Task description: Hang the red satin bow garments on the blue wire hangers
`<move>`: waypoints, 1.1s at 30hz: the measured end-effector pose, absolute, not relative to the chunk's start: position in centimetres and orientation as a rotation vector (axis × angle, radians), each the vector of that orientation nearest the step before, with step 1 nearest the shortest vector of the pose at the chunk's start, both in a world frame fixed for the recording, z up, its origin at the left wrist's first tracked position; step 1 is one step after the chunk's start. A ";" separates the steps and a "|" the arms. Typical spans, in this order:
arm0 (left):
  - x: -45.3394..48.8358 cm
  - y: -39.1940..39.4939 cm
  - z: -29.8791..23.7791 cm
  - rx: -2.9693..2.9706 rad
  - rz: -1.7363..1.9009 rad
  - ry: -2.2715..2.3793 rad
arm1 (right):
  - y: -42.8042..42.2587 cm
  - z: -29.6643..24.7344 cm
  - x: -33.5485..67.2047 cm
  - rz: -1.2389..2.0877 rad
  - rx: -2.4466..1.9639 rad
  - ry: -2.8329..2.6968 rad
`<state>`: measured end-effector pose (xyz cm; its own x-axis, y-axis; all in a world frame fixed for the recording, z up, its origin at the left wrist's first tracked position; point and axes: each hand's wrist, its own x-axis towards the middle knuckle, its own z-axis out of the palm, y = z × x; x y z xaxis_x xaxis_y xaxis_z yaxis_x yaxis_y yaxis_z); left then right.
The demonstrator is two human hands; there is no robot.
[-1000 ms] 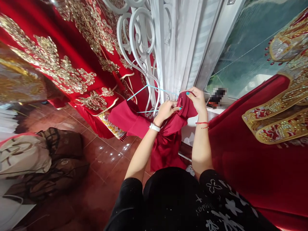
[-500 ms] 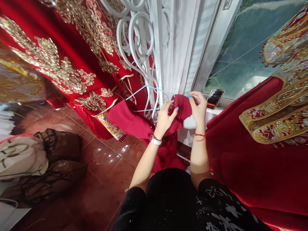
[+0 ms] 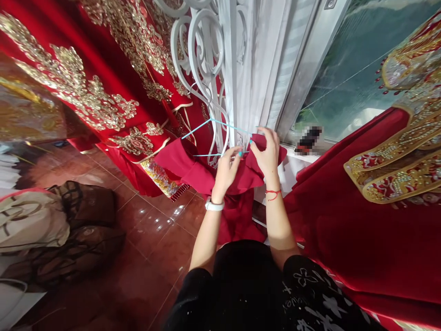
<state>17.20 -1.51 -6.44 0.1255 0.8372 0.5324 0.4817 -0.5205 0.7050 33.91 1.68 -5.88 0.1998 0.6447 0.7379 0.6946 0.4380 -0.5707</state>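
A plain red garment (image 3: 193,168) hangs over a thin light-blue hanger (image 3: 215,123), whose hook sits on a white scrolled metal rack (image 3: 203,50). My left hand (image 3: 228,170), with a white wristband, pinches the red cloth at the hanger's lower bar. My right hand (image 3: 267,154), with a red string at the wrist, grips the cloth just to the right, fingers curled over its top edge. The two hands are close together in front of the rack.
Red robes with gold embroidery (image 3: 86,96) hang at the left. Another red embroidered garment (image 3: 386,184) fills the right. A white curtain (image 3: 257,59) and a window (image 3: 351,69) stand behind. Brown bags (image 3: 79,230) lie on the red tiled floor (image 3: 155,239).
Both hands have shifted a little left and drawn closer together on the red cloth. The cloth now lies more spread along the hanger than a second ago.
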 end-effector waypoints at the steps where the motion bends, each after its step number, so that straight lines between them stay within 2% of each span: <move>1: 15.9 -2.2 -6.1 2.006 1.470 1.364 | 2.1 -5.9 33.3 -0.072 -1.297 -1.524; 4: 11.4 -3.1 -5.1 1.833 1.850 1.831 | 3.1 -6.4 31.8 -0.113 -1.422 -1.529; 7: 7.4 -2.4 -4.9 1.704 1.882 2.281 | 3.8 -6.8 31.3 -0.101 -1.443 -1.474; 16: 3.3 -0.9 -5.1 1.869 1.628 2.209 | 4.1 -6.2 33.3 0.118 -1.357 -1.646; 24: 4.1 -0.4 -4.8 1.815 1.635 2.280 | 2.9 -4.6 33.3 0.120 -1.412 -1.641; 33: 6.1 -0.2 -2.6 1.808 1.109 2.668 | 0.9 -1.8 32.7 0.128 -1.670 -1.693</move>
